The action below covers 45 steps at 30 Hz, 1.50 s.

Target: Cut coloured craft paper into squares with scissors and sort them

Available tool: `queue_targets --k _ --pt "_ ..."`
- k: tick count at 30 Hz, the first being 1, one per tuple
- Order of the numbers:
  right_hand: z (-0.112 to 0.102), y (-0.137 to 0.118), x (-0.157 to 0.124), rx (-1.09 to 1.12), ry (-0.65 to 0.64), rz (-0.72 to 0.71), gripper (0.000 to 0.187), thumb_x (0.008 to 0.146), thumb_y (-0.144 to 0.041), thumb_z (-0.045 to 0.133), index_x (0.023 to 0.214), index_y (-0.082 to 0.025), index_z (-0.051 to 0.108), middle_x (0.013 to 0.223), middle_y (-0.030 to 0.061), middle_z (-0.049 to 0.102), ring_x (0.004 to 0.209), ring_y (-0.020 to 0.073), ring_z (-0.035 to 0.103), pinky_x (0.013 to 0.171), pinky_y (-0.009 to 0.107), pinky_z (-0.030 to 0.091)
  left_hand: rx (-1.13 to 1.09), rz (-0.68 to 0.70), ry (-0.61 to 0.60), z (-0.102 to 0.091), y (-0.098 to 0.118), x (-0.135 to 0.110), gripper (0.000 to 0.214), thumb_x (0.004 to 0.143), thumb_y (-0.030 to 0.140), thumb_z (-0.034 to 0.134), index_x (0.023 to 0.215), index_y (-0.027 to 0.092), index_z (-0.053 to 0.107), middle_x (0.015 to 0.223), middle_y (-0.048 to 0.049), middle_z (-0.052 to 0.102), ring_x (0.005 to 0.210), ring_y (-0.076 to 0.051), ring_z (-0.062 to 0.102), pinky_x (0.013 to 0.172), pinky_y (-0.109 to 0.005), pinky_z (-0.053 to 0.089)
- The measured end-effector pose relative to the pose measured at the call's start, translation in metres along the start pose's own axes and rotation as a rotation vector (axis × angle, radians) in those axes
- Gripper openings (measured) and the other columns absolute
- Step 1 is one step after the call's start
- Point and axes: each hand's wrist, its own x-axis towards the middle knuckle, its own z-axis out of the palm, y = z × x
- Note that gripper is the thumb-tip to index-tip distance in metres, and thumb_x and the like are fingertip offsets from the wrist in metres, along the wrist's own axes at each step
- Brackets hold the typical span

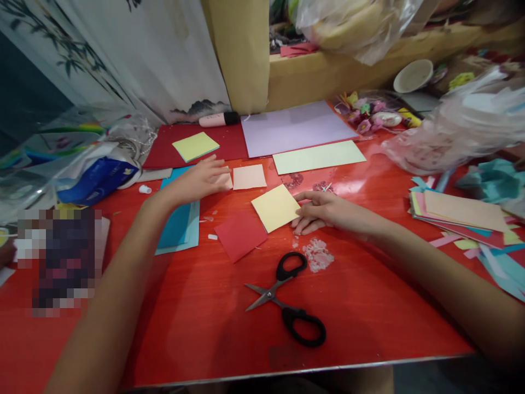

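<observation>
My left hand (199, 179) reaches over the red table with its fingers stretched out, resting on or just above a pale pink paper piece partly hidden under the fingertips. Right beside it lies a pale pink paper square (250, 177). My right hand (318, 212) has its fingers curled, gripping the right corner of a light yellow paper square (275, 208). A red paper square (240, 236) lies partly under the yellow one. Nearer to me are black-handled scissors (269, 295), their blades apart, and a small heap of whitish bits (318, 255).
Blue paper sheets (176, 227) lie beneath my left forearm. Farther back are a yellow-green square stack (196, 146), a lilac sheet (297, 128), a pale green strip (320, 157) and a pink marker (217, 119). Paper scraps (463, 212) and plastic bags (459, 128) crowd the right.
</observation>
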Motion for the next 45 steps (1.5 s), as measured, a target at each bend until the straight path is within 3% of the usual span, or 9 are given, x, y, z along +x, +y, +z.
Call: queue_targets --k 6,11,15,17,22,26,31,40,45 --pt "0.0 0.001 0.0 -0.016 -0.002 -0.015 0.025 0.082 -0.023 0.056 0.105 -0.014 0.05 0.079 0.0065 0.067 0.068 0.0148 0.068 0.065 0.024 0.056 -0.029 -0.073 -0.047 -0.005 -0.018 -0.011 0.046 0.083 0.049 0.047 0.118 0.021 0.059 0.128 -0.0051 0.057 0.115 -0.022 0.053 0.098 -0.034 0.04" --pt "0.001 0.001 0.0 -0.016 -0.008 -0.016 0.02 0.084 -0.02 0.053 0.103 -0.014 0.049 0.078 0.0057 0.067 0.068 0.0137 0.068 0.065 0.023 0.057 -0.097 -0.051 -0.004 -0.002 -0.022 -0.012 0.038 0.084 0.047 0.045 0.107 0.024 0.066 0.118 -0.0025 0.064 0.11 -0.018 0.057 0.095 -0.029 0.042" --pt "0.003 -0.002 -0.001 -0.026 0.019 0.005 0.016 0.084 -0.017 0.051 0.1 -0.014 0.05 0.079 0.0065 0.067 0.067 0.0136 0.068 0.065 0.023 0.056 0.032 -0.089 0.073 -0.003 -0.024 -0.012 0.034 0.086 0.04 0.041 0.097 0.023 0.069 0.106 -0.003 0.069 0.1 -0.02 0.062 0.088 -0.029 0.044" --pt "0.003 -0.002 -0.001 -0.019 0.021 0.005 0.014 0.083 -0.019 0.053 0.097 -0.015 0.051 0.078 0.0065 0.068 0.067 0.0137 0.068 0.064 0.023 0.056 0.116 -0.122 0.167 -0.006 -0.017 -0.012 0.033 0.087 0.038 0.041 0.094 0.022 0.069 0.099 -0.0036 0.071 0.092 -0.02 0.064 0.081 -0.029 0.045" --pt "0.0 0.001 0.002 -0.009 -0.004 -0.016 0.017 0.082 -0.022 0.056 0.096 -0.016 0.051 0.079 0.0065 0.068 0.068 0.0149 0.069 0.064 0.024 0.057 0.228 -0.094 0.658 -0.002 0.026 -0.009 0.035 0.094 0.032 0.031 0.102 0.02 0.064 0.102 -0.0064 0.068 0.093 -0.019 0.062 0.079 -0.03 0.045" --pt "0.0 0.003 0.002 -0.021 0.005 -0.02 0.017 0.082 -0.022 0.056 0.097 -0.015 0.051 0.079 0.0067 0.068 0.069 0.0154 0.069 0.065 0.024 0.057 0.377 0.047 0.459 0.025 0.055 0.0 0.038 0.095 0.024 0.025 0.102 0.014 0.061 0.098 -0.0107 0.067 0.087 -0.022 0.062 0.07 -0.032 0.045" --pt "0.002 0.002 0.001 -0.026 0.0 -0.018 0.014 0.083 -0.022 0.055 0.096 -0.017 0.051 0.079 0.0061 0.068 0.068 0.0144 0.069 0.064 0.022 0.057 0.394 0.078 0.262 0.046 0.065 0.009 0.034 0.094 0.02 0.029 0.091 0.012 0.062 0.09 -0.0124 0.066 0.085 -0.023 0.06 0.063 -0.031 0.044" --pt "0.001 0.0 0.001 -0.016 0.008 -0.002 0.017 0.085 -0.019 0.052 0.1 -0.011 0.052 0.08 0.0089 0.069 0.067 0.0145 0.069 0.062 0.021 0.058 0.229 0.14 0.275 0.032 0.074 0.009 0.034 0.094 0.028 0.033 0.093 0.014 0.064 0.1 -0.0104 0.064 0.097 -0.022 0.056 0.083 -0.033 0.044" --pt "0.006 -0.005 -0.001 0.017 0.104 0.05 0.025 0.088 -0.015 0.044 0.11 -0.007 0.052 0.079 0.0123 0.07 0.064 0.0148 0.069 0.061 0.022 0.058 0.042 0.309 0.003 0.026 0.099 0.005 0.033 0.09 0.04 0.043 0.105 0.014 0.058 0.113 -0.0094 0.06 0.105 -0.022 0.053 0.086 -0.032 0.044"
